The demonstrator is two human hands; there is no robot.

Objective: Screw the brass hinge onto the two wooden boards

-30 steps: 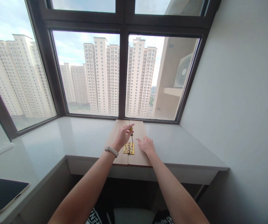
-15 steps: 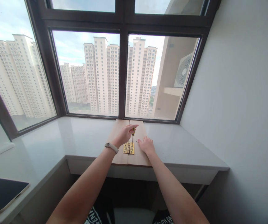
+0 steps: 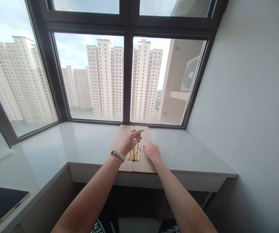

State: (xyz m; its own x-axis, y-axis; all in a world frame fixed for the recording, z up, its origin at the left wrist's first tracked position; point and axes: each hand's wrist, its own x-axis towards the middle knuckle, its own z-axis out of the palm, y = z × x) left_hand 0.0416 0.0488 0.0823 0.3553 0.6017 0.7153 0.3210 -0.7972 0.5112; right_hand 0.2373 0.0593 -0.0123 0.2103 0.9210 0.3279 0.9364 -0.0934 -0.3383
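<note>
My left hand [image 3: 130, 141], with a watch [image 3: 117, 155] on its wrist, is closed around the yellow handle of a screwdriver [image 3: 139, 135], one finger stretched out past it. The screwdriver stands nearly upright, its shaft reaching down to the right leaf of a brass hinge [image 3: 136, 155]. That hinge lies spread across the seam of two light wooden boards [image 3: 144, 163]; screw heads seem to show on its leaves. On the right board rests my right hand [image 3: 152, 151], fingers apart and holding nothing visible. A small screw [image 3: 140, 149] lies between its fingertips and the hinge.
The boards lie on a white windowsill counter [image 3: 88, 145], reaching from its front edge back to the dark window frame [image 3: 127, 81]. A tablet [image 3: 5, 202] lies at the lower left. A white wall [image 3: 246, 90] closes the right side.
My left wrist has turned and shifted slightly right, the screwdriver still in hand. The small screw by my right fingertips has moved a little left and down, now apart from them.
</note>
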